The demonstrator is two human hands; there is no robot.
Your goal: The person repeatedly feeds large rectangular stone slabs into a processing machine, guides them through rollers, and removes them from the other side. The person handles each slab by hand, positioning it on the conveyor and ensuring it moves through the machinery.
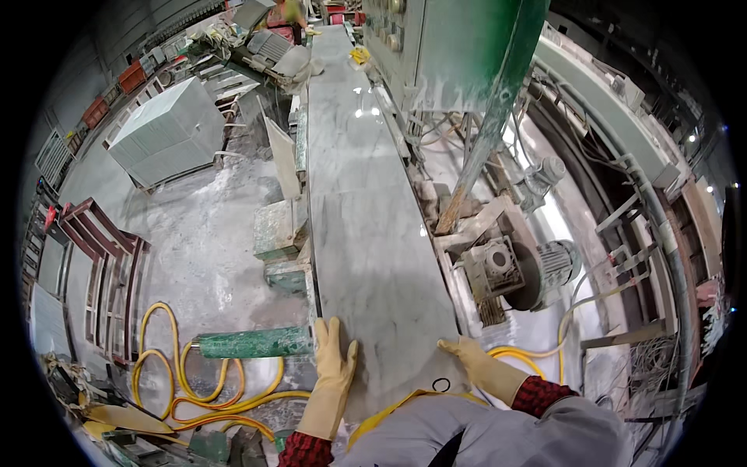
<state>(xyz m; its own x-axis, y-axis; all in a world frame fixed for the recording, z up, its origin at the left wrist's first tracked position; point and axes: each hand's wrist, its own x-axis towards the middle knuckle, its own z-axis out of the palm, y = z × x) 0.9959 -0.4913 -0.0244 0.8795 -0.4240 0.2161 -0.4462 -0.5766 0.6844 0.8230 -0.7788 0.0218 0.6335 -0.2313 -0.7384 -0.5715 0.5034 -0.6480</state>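
Observation:
A long grey stone slab [375, 257] with a wet shine runs straight away from my body. My left hand [333, 370], in a cream rubber glove, rests at the slab's near left edge with fingers stretched forward and thumb apart. At the near right edge, my right hand [486, 370] wears a matching glove. Its thumb lies on the slab's top and its other fingers bend over the side, partly hidden. The yellow edge of an apron [389, 412] and a small black ring [441, 384] show at the slab's near end.
A green roller [253, 342] and coiled yellow hoses [159, 366] lie left. Motors [556, 261] and a green machine cabinet [459, 58] stand right. A wrapped pale block [171, 128] and wooden pallets [109, 272] occupy the left floor. Another person [286, 19] is at the far end.

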